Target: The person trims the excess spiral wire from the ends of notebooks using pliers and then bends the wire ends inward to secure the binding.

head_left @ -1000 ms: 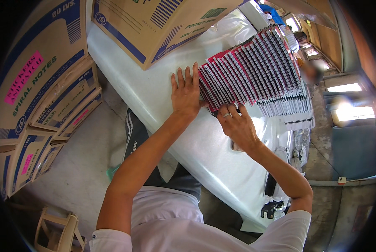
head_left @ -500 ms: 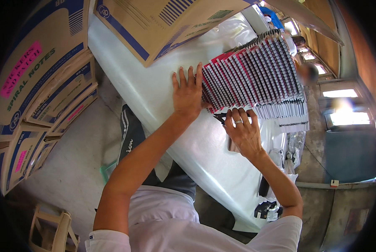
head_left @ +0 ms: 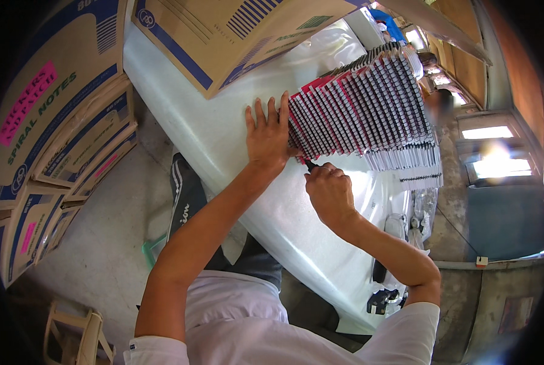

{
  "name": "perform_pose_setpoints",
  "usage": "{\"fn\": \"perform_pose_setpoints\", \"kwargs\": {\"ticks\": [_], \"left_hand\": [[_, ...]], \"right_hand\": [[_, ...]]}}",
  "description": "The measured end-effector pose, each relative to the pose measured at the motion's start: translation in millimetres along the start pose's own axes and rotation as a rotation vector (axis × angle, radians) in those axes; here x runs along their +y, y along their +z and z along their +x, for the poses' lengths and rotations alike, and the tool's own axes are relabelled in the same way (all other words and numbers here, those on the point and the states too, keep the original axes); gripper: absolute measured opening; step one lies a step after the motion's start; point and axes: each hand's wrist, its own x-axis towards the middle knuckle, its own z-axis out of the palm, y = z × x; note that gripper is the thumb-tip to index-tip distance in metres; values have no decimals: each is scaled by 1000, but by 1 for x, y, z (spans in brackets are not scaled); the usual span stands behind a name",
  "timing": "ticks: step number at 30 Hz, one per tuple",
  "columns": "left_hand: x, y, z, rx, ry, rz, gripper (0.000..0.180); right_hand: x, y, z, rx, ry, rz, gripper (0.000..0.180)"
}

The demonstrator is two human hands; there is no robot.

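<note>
A tall stack of spiral notebooks stands on the white-covered table, its black wire bindings turned toward me and red covers showing between them. Against the stack's left end rests my left hand, open, fingers stretched away from me and thumb at the near corner. My right hand is closed just in front of that corner. From its fist pokes the dark tip of a small black hand tool, close to the lowest wire ends. Most of the tool is hidden by the fingers, so its exact kind does not show.
A large cardboard box stands at the table's far side. More cartons are piled at the left. Clear plastic-wrapped items lie along the table's right edge. A wooden stool is at lower left. Another person is at far right.
My right hand has turned and drawn slightly left, its fingers curling from spread around the black tool into a fist. My left hand stays against the stack.
</note>
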Motion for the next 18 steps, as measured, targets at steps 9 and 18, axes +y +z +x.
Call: {"fn": "perform_pose_setpoints", "kwargs": {"ticks": [9,18], "left_hand": [[4,4,-1,43,-3,-29,138],[1,6,0,55,12,-71,138]], "right_hand": [[51,-3,-3,518,-291,-37,18],[15,-19,-5,178,-109,-183,12]]}}
